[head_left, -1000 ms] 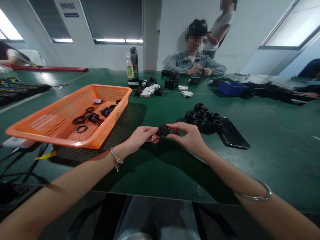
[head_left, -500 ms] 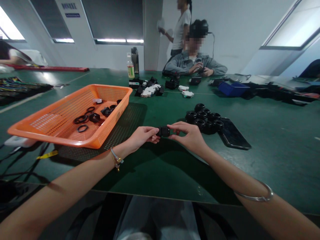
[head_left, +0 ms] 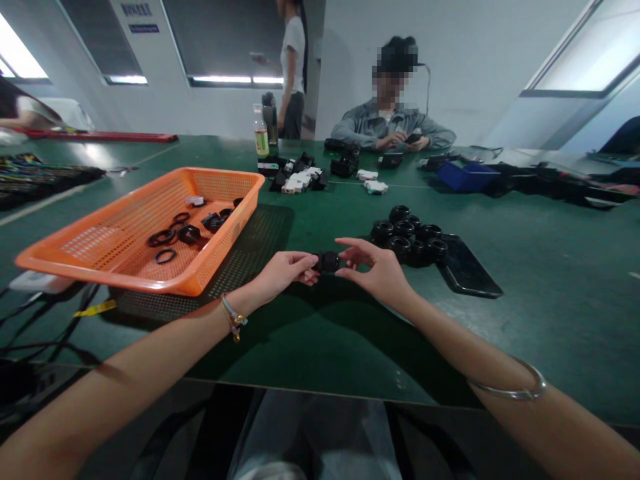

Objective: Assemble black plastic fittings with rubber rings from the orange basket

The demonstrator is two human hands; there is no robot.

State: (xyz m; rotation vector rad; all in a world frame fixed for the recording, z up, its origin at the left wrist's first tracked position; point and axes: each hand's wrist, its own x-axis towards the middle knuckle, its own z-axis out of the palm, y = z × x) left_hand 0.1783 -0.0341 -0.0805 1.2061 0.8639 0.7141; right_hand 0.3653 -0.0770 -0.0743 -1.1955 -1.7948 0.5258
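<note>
My left hand (head_left: 284, 273) pinches one end of a small black cable gland (head_left: 330, 262), holding it sideways above the green table. At the gland's other end is my right hand (head_left: 376, 270), its thumb and index finger spread around the tip. Whether another right finger touches the gland, I cannot tell. Just beyond my right hand lies a pile of glossy black round fittings (head_left: 403, 230) with holes in their ends. An orange perforated basket (head_left: 100, 275) stands to the left, with black rings (head_left: 165, 255) and several black parts (head_left: 189, 234) in it.
A dark phone (head_left: 470, 267) lies beside the pile. Farther back are white and black parts (head_left: 303, 179), a bottle (head_left: 261, 133) and a blue bin (head_left: 467, 177). Cables (head_left: 55, 317) run under the basket's near-left side. A person (head_left: 390, 127) sits across the table; another stands behind.
My right index finger has lifted and parted from the cable gland's end. My left hand stays in place. The standing person has moved left; the seated person's hands have lowered.
</note>
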